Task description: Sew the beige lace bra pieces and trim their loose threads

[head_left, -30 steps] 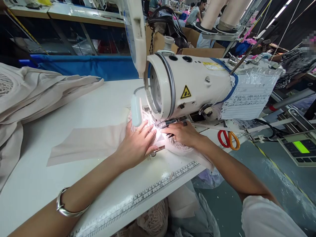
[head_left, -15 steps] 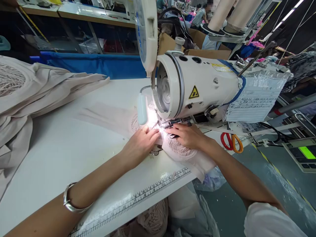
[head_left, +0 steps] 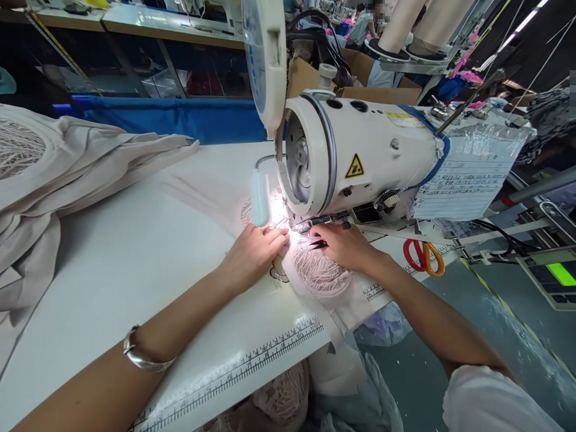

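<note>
Pale pink fabric with a gathered, lace-like cup (head_left: 321,270) lies under the head of a white sewing machine (head_left: 373,153). My left hand (head_left: 254,252) is left of the needle area, its fingers closed on the fabric edge. On the right, my right hand (head_left: 344,245) is curled around small dark thread snips (head_left: 318,244), their pointed blades facing left over the cup. A metal attachment (head_left: 317,222) sits just above the right fingers. Glare from a lamp (head_left: 260,198) hides the needle and the exact fingertip contact.
Stacked pale fabric pieces (head_left: 90,150) lie at the left of the white table (head_left: 126,252). Red and orange-handled scissors (head_left: 423,257) lie at the right. A printed ruler (head_left: 252,363) runs along the front edge. More fabric (head_left: 283,393) hangs below.
The fabric has shifted; the cup now lies further left and lower, with its strip hanging over the front edge. The right fingers have drawn back slightly, and the snips' blades show more clearly.
</note>
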`<action>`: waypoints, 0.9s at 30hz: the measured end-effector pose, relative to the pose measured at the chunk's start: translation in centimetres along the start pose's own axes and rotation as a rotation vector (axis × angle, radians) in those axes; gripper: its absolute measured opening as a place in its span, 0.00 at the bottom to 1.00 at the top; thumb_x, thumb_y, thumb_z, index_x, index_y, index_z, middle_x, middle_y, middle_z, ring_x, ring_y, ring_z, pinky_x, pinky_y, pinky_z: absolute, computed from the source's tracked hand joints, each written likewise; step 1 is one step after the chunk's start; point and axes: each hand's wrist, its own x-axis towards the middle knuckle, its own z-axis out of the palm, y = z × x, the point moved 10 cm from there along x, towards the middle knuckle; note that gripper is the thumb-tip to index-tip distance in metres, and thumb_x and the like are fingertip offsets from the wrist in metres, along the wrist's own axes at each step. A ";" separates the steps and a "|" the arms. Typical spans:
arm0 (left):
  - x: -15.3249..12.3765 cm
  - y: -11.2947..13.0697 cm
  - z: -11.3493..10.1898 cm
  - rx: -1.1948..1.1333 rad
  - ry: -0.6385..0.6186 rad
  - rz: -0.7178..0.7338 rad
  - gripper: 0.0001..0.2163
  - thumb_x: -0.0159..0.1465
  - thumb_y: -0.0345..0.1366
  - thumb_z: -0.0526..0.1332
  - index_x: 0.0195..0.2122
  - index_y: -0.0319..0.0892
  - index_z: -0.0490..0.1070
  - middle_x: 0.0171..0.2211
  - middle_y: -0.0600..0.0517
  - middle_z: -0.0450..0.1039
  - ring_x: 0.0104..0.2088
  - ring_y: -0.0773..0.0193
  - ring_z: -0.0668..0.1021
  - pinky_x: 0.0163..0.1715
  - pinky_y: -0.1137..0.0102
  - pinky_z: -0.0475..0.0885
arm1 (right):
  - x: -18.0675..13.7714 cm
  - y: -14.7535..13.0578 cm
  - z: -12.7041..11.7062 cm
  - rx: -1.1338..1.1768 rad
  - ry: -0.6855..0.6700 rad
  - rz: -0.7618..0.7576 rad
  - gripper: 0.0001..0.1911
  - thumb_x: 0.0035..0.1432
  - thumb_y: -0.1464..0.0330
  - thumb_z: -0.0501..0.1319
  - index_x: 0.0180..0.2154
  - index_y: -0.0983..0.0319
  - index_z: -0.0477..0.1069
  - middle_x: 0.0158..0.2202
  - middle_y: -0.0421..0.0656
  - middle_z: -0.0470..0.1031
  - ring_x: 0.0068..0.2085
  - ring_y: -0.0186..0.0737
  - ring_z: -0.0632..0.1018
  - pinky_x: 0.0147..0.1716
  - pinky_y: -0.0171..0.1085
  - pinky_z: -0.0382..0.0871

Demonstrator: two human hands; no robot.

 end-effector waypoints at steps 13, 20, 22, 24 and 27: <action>-0.1 5.6 0.7 0.205 -0.154 -0.143 0.24 0.71 0.41 0.52 0.57 0.22 0.65 0.54 0.29 0.72 0.54 0.41 0.74 0.52 0.52 0.71 | 0.7 2.4 1.0 0.019 0.126 0.170 0.05 0.60 0.69 0.62 0.36 0.61 0.76 0.33 0.46 0.76 0.33 0.42 0.73 0.30 0.35 0.60; -0.7 5.6 1.6 0.169 -0.091 -0.135 0.22 0.73 0.32 0.44 0.60 0.21 0.61 0.58 0.27 0.70 0.59 0.43 0.72 0.60 0.51 0.66 | -0.7 -0.3 0.7 0.084 0.128 -0.203 0.31 0.53 0.82 0.52 0.54 0.55 0.73 0.40 0.41 0.76 0.37 0.36 0.74 0.28 0.31 0.59; -0.7 5.5 1.7 0.164 -0.089 -0.117 0.21 0.72 0.32 0.44 0.60 0.21 0.61 0.58 0.27 0.70 0.60 0.44 0.72 0.61 0.52 0.66 | -0.8 -0.6 0.6 0.035 0.115 -0.217 0.33 0.51 0.82 0.52 0.55 0.54 0.74 0.39 0.41 0.75 0.36 0.35 0.73 0.26 0.32 0.56; -0.7 5.5 1.6 0.162 -0.088 -0.102 0.21 0.72 0.32 0.45 0.60 0.21 0.62 0.57 0.27 0.70 0.60 0.43 0.73 0.61 0.52 0.67 | -0.8 -0.8 0.5 0.011 0.109 -0.213 0.33 0.51 0.81 0.52 0.56 0.54 0.74 0.38 0.42 0.75 0.36 0.36 0.72 0.25 0.33 0.55; -0.7 5.2 1.3 0.144 -0.072 -0.082 0.20 0.72 0.32 0.46 0.60 0.24 0.62 0.56 0.29 0.72 0.59 0.45 0.73 0.59 0.53 0.69 | -0.7 -0.9 0.5 -0.004 0.105 -0.204 0.34 0.51 0.81 0.52 0.56 0.53 0.73 0.38 0.41 0.75 0.35 0.36 0.72 0.25 0.34 0.55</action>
